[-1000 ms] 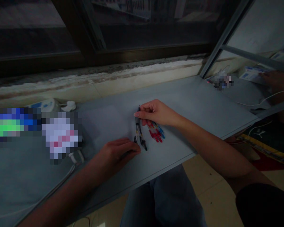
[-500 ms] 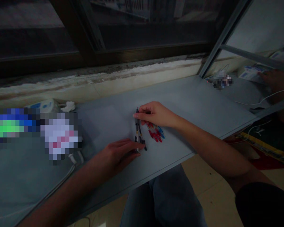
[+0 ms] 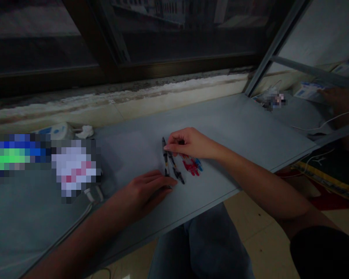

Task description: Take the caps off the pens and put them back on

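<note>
Two dark ballpoint pens [image 3: 170, 161] lie in a narrow V on a grey board [image 3: 227, 128], their upper ends apart. My right hand [image 3: 189, 143] pinches near the upper part of the pens, and its fingers hide a short stretch of them. My left hand [image 3: 144, 190] lies low on the board, with its fingertips at the pens' lower ends. I cannot tell whether it grips them. Just right of the pens is a small red and blue figure or print [image 3: 192, 166], partly under my right hand.
A dark window frame and a stained sill [image 3: 119, 97] run behind the board. Pixelated objects [image 3: 74, 166] stand at the left. A hand [image 3: 336, 99] on papers shows at the upper right beyond a metal strip. A white cable [image 3: 317, 126] lies there too. My jeans [image 3: 200, 248] are below.
The pens' upper ends have spread further apart and swung left. My right hand has moved slightly down the picture, and my left hand has shifted a little toward the pens' lower ends.
</note>
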Demonstrator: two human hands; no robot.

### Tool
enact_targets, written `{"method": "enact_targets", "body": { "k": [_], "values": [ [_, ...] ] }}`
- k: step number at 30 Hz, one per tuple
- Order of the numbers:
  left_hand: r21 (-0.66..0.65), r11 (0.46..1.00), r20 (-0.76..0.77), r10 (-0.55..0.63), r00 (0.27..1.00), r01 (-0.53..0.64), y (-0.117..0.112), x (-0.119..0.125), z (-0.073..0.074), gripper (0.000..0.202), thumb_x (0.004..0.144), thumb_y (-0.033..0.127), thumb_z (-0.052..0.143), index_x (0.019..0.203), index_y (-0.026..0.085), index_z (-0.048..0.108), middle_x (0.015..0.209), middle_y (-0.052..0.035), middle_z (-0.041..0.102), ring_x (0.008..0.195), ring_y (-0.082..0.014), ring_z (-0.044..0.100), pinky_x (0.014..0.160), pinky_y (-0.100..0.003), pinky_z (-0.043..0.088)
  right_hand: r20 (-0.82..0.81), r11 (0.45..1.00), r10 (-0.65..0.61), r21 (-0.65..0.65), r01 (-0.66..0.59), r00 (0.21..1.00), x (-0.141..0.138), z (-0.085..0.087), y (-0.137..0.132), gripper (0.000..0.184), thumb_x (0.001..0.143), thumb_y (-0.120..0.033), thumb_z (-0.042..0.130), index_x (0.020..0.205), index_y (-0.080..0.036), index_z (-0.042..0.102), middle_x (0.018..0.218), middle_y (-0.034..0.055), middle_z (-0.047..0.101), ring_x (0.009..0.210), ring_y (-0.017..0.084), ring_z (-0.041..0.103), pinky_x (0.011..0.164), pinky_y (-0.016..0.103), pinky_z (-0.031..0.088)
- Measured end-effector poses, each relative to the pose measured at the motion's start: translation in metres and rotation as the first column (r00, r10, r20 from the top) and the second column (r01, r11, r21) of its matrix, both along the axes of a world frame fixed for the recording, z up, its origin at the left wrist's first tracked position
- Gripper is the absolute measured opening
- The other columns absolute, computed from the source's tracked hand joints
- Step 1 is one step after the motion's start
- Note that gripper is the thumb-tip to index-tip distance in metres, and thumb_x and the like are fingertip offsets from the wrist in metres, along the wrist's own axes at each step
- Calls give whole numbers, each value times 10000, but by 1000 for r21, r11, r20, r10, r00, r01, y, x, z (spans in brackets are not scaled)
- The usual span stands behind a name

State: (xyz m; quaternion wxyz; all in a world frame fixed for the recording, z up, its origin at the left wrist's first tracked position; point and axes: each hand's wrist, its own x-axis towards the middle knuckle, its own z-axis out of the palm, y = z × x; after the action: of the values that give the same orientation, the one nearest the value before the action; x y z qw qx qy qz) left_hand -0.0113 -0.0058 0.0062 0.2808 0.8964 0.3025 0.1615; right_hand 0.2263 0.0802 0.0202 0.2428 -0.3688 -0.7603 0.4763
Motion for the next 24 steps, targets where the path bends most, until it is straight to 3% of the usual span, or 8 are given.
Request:
{"method": "enact_targets", "body": {
  "k": [3,6,10,13,16,19,24],
  "values": [
    [-8,1000,-1,11,1000,-11,0,-1,0,247,1061,266,511,1212,238,705,1098,-62,764,969,-200,757,868,-327,625,35,999,1,50,-3,999,2,0,2,337,964,-454,627,848,-138,646,728,22,678,560,88,495,606,254,375],
    [7,999,20,34,999,-34,0,0,2,231,1064,266,511,1163,228,717,1073,-51,769,953,-187,762,881,-309,622,152,977,-92,207,59,984,8,2,7,347,992,-409,582,779,-140,633,698,21,652,592,99,502,644,266,357],
    [13,999,36,37,999,-37,3,-1,1,225,1055,260,522,1155,227,721,1050,-43,775,917,-169,768,841,-278,620,395,914,-263,395,95,880,21,6,16,358,998,-396,563,765,-142,657,708,44,629,640,124,480,652,297,304],
    [10,998,20,61,998,-61,6,-3,-1,248,1036,295,559,1226,235,706,1058,-48,777,914,-180,770,849,-301,625,590,922,-291,384,56,753,28,9,20,414,996,-455,540,796,-141,722,728,77,657,620,141,457,623,322,268],
    [11,996,23,87,996,-88,8,-4,0,247,1047,306,524,1177,228,719,1035,-52,776,899,-182,766,857,-315,623,709,951,-215,309,-22,672,30,11,20,423,988,-455,534,834,-137,767,746,97,691,604,148,465,607,319,274],
    [-5,995,31,100,995,-100,7,-2,4,239,1056,295,507,1129,223,722,1026,-48,777,894,-177,764,843,-301,617,746,963,-128,250,-97,653,28,11,18,380,975,-415,555,874,-127,782,767,104,714,601,145,476,596,306,293],
    [-4,997,33,82,996,-82,6,1,7,216,1038,273,525,1105,211,720,992,-38,773,850,-159,760,783,-265,603,745,964,-120,244,-101,656,25,10,17,377,977,-409,557,852,-128,776,755,96,710,591,137,470,586,303,296]
  ]
}}
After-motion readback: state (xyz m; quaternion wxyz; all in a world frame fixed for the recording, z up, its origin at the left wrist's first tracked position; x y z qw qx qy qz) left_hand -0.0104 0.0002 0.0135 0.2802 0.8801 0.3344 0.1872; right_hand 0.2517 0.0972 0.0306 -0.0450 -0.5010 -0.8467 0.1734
